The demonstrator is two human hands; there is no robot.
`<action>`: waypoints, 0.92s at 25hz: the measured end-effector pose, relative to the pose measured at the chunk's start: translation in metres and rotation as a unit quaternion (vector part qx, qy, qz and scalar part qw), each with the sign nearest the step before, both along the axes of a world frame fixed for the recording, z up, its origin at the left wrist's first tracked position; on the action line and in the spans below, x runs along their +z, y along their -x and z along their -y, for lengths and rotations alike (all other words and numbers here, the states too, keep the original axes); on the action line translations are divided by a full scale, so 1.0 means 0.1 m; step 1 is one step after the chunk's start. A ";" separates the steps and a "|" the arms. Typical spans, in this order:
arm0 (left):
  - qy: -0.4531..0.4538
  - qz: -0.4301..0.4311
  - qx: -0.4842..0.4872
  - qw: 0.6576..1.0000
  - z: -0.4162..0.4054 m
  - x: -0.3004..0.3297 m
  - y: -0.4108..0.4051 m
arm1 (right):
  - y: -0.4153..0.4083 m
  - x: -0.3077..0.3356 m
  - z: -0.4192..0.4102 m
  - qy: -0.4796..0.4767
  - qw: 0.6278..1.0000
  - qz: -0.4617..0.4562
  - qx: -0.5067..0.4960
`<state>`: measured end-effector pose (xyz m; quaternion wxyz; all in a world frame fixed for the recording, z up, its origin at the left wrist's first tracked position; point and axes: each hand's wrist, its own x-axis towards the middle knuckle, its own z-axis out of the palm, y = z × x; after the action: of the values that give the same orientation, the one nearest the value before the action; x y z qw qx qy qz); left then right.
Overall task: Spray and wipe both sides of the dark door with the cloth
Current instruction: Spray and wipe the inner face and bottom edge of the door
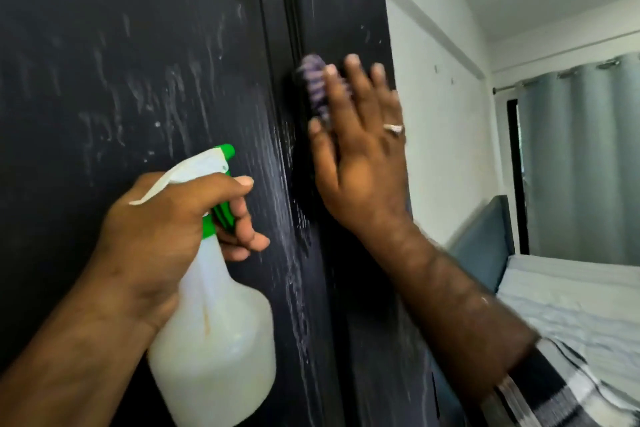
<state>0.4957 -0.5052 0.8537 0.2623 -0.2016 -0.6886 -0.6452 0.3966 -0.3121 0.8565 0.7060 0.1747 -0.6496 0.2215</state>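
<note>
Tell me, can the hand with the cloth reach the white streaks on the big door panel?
Probably yes. The right hand presses the purple cloth on the door beside the white streaks. Only the raised moulding lies between; the left hand with the spray bottle sits lower.

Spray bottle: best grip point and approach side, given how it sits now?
Grip the narrow neck of the spray bottle just under the green collar, coming from the left, behind the nozzle. The left hand does this now: fingers wrap the neck and trigger, the wide body hangs below, and the nozzle points at the dark door. The body looks too broad to grip securely.
</note>
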 end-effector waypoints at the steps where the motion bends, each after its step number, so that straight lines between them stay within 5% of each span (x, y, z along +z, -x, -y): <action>1: -0.004 -0.005 -0.001 1.000 -0.02 -0.13 -0.01 | -0.03 -0.23 0.03 -0.071 0.997 -0.002 -0.006; 4: 0.008 0.025 0.003 1.000 -0.04 -0.70 -0.06 | -0.08 -0.89 -0.30 -0.165 0.986 0.017 -0.022; 7: -0.004 0.074 0.018 0.997 -0.05 -1.07 -0.09 | 0.06 -0.59 -0.48 0.014 0.998 0.055 0.015; 9: -0.004 0.077 0.026 0.997 -0.07 -1.13 -0.07 | 0.02 -0.46 -0.25 0.030 0.998 0.046 0.011; 16: -0.025 0.063 0.077 0.995 0.09 -1.33 -0.08 | -0.24 -2.29 -0.13 -0.298 0.951 0.080 -0.020; 23: -0.004 0.079 0.074 0.994 0.03 -1.41 -0.08 | -0.07 -0.53 0.33 -0.059 0.998 0.011 0.024</action>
<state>0.5037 -0.5086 0.7127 0.2550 -0.0976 -0.7178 -0.6404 0.4039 -0.3454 0.8038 0.6819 0.2289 -0.6647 0.2017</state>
